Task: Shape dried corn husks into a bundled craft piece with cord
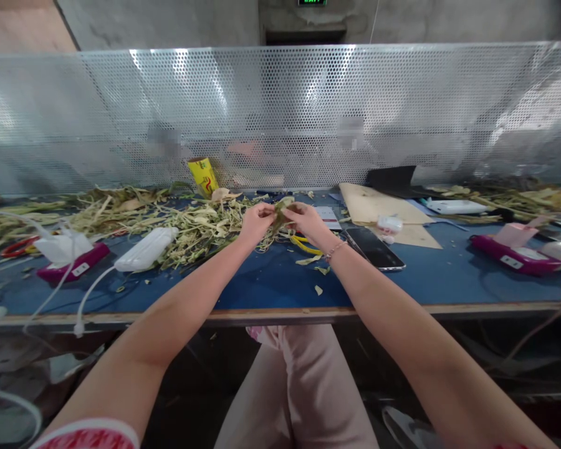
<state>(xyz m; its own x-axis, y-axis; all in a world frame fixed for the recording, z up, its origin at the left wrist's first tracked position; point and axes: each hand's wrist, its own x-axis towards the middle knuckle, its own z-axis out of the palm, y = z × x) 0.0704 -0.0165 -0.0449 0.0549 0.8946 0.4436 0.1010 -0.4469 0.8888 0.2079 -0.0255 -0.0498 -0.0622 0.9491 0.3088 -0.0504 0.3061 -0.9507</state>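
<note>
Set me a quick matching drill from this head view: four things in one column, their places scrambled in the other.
Things
1. dull-green dried plant piece
2. flat black smartphone
3. yellow printed container
4. long white plastic box

Places
A. near the perforated metal screen
B. between a purple box and the pale-green plant heap
C. between the left hand and right hand
D. beside the right forearm

Pairs: 1-C, 2-D, 3-A, 4-B
</note>
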